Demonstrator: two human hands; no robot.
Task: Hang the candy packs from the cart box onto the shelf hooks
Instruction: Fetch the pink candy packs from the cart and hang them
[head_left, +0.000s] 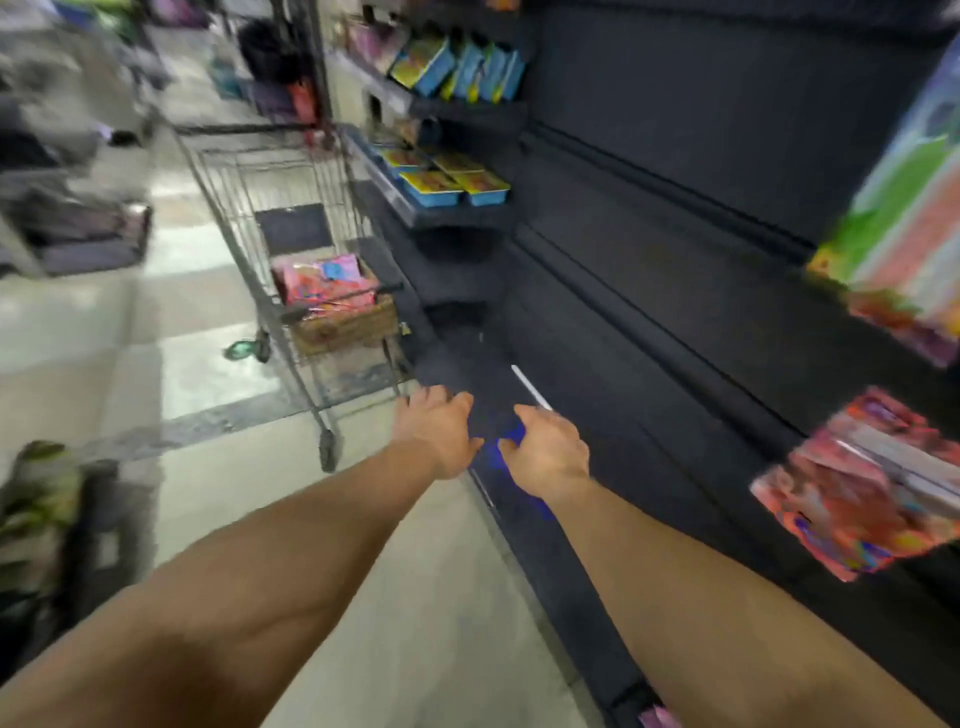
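We see both hands low, left hand (439, 434) fingers loose, right hand (550, 452) apparently pinching something blue; candy packs (324, 280) sit far ahead in cart box (345, 325).

A pale tiled floor (218, 312) with a dark grout band filled the left and centre of the frame. Dark shelving (675, 218) ran up the right side, its back panel bare. Blurred racks of goods (78, 223) stood at the upper left.
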